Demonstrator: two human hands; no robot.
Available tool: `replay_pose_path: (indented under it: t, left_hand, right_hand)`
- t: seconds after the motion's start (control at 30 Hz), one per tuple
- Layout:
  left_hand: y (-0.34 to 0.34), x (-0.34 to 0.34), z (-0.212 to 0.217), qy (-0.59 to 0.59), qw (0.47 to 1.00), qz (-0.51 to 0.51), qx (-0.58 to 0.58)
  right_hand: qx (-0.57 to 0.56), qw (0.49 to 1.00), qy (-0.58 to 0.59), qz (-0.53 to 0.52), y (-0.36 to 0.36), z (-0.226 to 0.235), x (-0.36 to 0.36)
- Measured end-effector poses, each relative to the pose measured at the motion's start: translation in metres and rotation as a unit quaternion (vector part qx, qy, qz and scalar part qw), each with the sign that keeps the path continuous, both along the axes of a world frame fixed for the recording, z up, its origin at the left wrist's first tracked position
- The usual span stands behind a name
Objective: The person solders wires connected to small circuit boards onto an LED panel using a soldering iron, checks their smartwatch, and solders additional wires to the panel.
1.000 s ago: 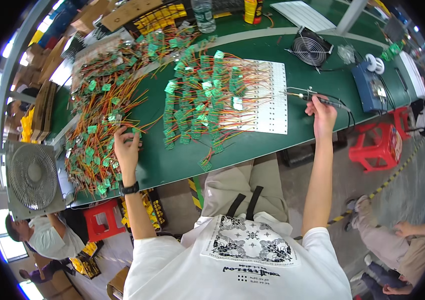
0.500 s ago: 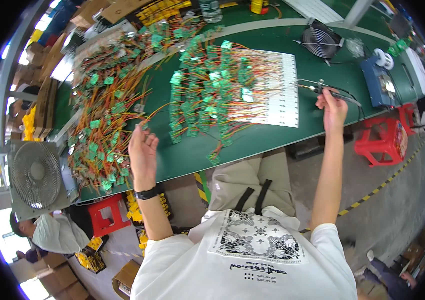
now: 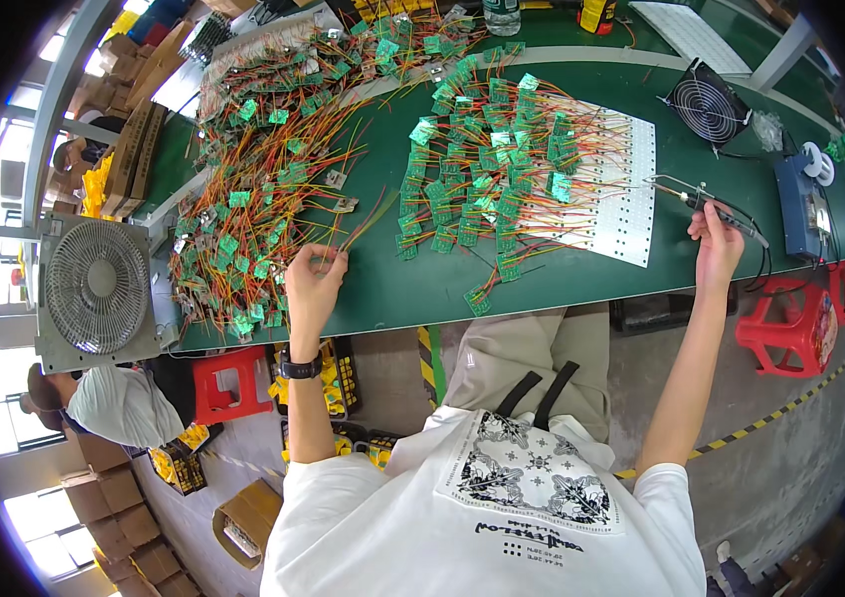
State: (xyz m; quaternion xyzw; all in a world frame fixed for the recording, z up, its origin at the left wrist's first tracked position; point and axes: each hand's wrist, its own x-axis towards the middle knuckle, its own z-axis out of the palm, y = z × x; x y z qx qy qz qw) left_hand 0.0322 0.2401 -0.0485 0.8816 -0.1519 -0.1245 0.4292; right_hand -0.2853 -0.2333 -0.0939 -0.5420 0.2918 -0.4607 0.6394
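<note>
My left hand (image 3: 314, 282) rests on the green table (image 3: 581, 274) at the edge of a big heap of small green circuit boards with red and yellow wires (image 3: 253, 199); its fingers pinch a bundle of those wires (image 3: 363, 221). My right hand (image 3: 716, 244) grips a black soldering iron (image 3: 716, 207) with its tip pointing left toward a white sheet (image 3: 626, 189). A second batch of wired green boards (image 3: 487, 164) lies spread between the hands, partly on the white sheet.
A small black fan (image 3: 706, 104) and a blue box with a solder reel (image 3: 808, 204) stand at the right. A grey fan (image 3: 94, 289) is at the table's left end. Red stools (image 3: 800, 323) stand below. Another person (image 3: 109, 403) crouches at lower left among cardboard boxes.
My left hand has moved right and forward from the heap's near edge and closed on a bundle of wires. My right hand has held the soldering iron throughout, barely shifting.
</note>
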Motion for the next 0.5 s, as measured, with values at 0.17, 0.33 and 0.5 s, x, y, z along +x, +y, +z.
replay_pose_path:
  t: [0.17, 0.33, 0.5]
  left_hand:
    - [-0.010, -0.017, 0.010, -0.052, 0.997, 0.007, -0.050]
    - [-0.003, -0.034, 0.019, -0.010, 0.993, -0.052, 0.105]
    - [0.003, -0.044, 0.026, -0.210, 0.955, -0.115, 0.175]
  right_hand:
    - [-0.001, 1.000, -0.004, 0.006, -0.002, -0.003, -0.003]
    - [-0.005, 1.000, -0.002, 0.000, -0.002, -0.002, -0.002]
    - [-0.004, 1.000, -0.008, 0.008, -0.002, 0.000, -0.001]
